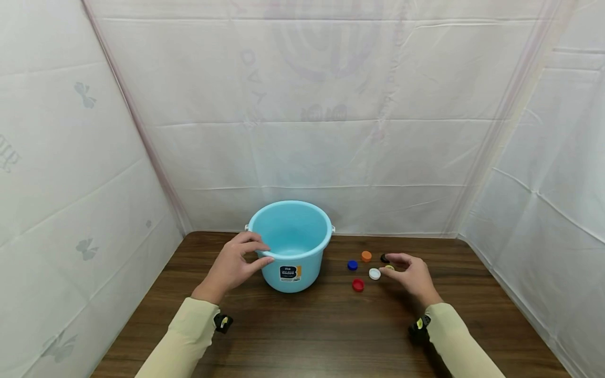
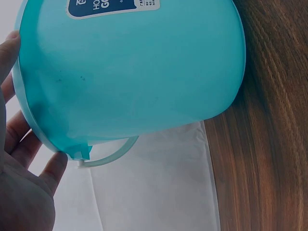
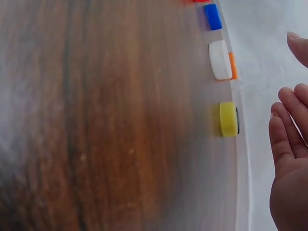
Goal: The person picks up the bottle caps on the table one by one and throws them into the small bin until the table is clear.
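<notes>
A light blue bucket (image 1: 290, 268) with a label on its front stands on the table. My left hand (image 1: 236, 262) is at the left of its rim, thumb and fingers holding the edge. In the left wrist view, the fingers (image 2: 21, 137) lie along the rim of the bucket (image 2: 144, 82). To the right, my right hand (image 1: 413, 275) hovers with thumb and fingers apart and nothing between them. It is nearest a yellow cap (image 3: 228, 119) and a black cap (image 1: 384, 258), with the yellow one partly hidden by it in the head view.
Between bucket and right hand lie a white cap (image 1: 375, 273), a red cap (image 1: 358, 285), a blue cap (image 1: 352, 265) and an orange cap (image 1: 366, 256). Pale sheeting (image 1: 302, 157) encloses the dark wooden table (image 1: 321, 336) at the back and sides.
</notes>
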The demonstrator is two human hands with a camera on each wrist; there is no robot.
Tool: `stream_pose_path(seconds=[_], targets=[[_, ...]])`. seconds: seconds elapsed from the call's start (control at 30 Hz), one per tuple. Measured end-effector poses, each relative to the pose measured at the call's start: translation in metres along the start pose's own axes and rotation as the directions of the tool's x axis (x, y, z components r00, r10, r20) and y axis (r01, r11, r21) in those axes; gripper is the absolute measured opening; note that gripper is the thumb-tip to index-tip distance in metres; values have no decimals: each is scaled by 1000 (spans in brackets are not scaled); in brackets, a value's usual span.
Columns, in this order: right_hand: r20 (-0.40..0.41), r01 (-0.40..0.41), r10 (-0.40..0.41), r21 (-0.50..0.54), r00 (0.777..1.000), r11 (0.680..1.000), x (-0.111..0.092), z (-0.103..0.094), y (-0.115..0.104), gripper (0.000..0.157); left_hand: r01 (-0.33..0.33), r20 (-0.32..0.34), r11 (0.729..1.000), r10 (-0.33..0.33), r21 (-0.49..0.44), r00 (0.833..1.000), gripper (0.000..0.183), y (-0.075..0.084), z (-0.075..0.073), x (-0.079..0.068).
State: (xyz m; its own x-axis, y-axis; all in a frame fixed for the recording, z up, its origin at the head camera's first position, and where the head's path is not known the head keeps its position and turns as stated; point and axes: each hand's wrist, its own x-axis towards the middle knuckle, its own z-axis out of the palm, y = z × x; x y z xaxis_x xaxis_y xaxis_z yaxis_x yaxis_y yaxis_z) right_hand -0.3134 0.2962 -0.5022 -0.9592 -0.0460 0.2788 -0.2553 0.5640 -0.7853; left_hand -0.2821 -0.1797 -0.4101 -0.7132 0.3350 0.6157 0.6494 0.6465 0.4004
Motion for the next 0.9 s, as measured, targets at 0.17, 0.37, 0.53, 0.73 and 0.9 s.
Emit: stream_pose_path(seconds=[0.17, 0.37, 0.53, 0.73, 0.9], targets=[[-5, -25, 25, -7, 1000, 1000, 1, 0, 7, 52, -4, 1, 1000, 4, -3, 1000, 18, 0, 0, 0], [4, -47, 47, -37, 999, 998, 2, -1, 12, 52, -3, 2, 1000, 3, -2, 1000, 18, 0, 0, 0], [21, -71, 73, -65, 997, 995, 3, -2, 16, 53, -6, -1, 1000, 6, 0, 1000, 18, -1, 0, 0], [44, -83, 88, -106, 995, 991, 5, -3, 21, 55, -11, -5, 1000, 11, 1, 1000, 18, -1, 1, -1], [57, -97, 105, -132, 993, 987, 8, -3, 24, 55, -6, -3, 1000, 6, 0, 1000, 18, -2, 1, -1]])
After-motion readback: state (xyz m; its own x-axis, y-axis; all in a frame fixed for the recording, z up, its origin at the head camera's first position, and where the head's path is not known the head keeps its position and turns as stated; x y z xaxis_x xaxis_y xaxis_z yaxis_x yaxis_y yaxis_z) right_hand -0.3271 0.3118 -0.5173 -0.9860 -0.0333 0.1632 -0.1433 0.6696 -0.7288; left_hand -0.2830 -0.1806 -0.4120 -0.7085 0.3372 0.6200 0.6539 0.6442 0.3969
